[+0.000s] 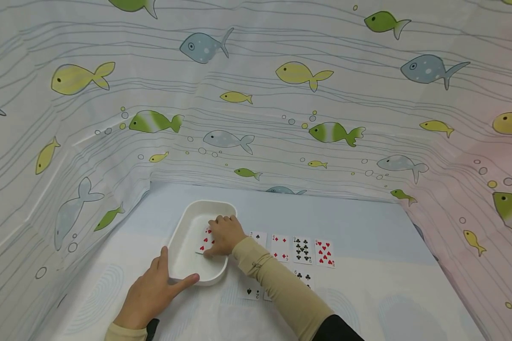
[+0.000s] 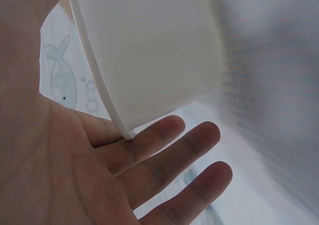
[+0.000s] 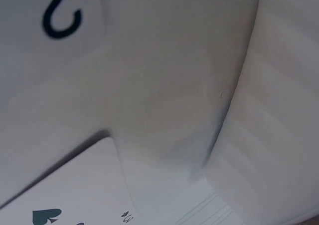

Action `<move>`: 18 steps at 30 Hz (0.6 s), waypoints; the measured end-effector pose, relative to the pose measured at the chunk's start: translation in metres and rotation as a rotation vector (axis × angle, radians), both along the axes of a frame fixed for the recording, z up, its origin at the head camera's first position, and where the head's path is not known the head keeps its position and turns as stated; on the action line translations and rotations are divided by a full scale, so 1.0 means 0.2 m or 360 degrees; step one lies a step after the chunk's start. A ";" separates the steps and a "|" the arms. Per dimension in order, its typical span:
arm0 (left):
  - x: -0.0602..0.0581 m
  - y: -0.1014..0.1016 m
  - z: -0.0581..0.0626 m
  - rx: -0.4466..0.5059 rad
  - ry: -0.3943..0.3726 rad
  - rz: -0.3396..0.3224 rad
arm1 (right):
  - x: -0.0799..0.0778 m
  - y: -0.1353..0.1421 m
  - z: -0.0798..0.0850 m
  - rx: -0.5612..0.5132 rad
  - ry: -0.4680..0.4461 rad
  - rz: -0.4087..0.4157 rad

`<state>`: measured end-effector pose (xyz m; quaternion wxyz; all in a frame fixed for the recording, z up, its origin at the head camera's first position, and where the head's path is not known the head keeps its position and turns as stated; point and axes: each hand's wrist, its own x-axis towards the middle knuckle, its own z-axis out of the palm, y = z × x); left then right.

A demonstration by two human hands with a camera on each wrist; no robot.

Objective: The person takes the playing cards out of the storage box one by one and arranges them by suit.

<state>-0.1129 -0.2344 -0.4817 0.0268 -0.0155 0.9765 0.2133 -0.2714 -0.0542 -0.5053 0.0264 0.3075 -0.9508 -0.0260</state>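
Note:
A white tray (image 1: pixel 202 283) with rounded corners lies on the cloth. My left hand (image 1: pixel 147 291) touches its near-left corner, thumb at the near rim and fingers spread along the side; the left wrist view shows the tray wall (image 2: pixel 149 60) against those fingers. Inside the tray, my right hand (image 1: pixel 227 233) grips a hearts playing card (image 1: pixel 205 242) between thumb and fingers, covering part of it. To the right lie face-up cards in two rows, among them a four of diamonds (image 1: pixel 280 246) and a clubs card (image 1: pixel 303 248). My right forearm hides some of the lower row.
At the top row's right end lies another hearts card (image 1: pixel 325 253). A six of clubs (image 1: pixel 304 276) and a two of spades (image 1: pixel 250 292) show in the lower row. Fish-patterned cloth (image 1: pixel 277 109) walls in the back and sides of the pale surface (image 1: pixel 367 293).

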 end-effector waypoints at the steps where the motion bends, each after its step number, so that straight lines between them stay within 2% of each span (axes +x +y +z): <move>1: 0.00 0.00 0.00 0.0001 -0.0003 0.0002 | 0.00 0.00 0.00 -0.0007 -0.0006 -0.0001; 18: 0.00 0.00 0.01 0.0015 -0.0048 0.0007 | 0.02 0.03 0.03 -0.0166 -0.0075 0.0055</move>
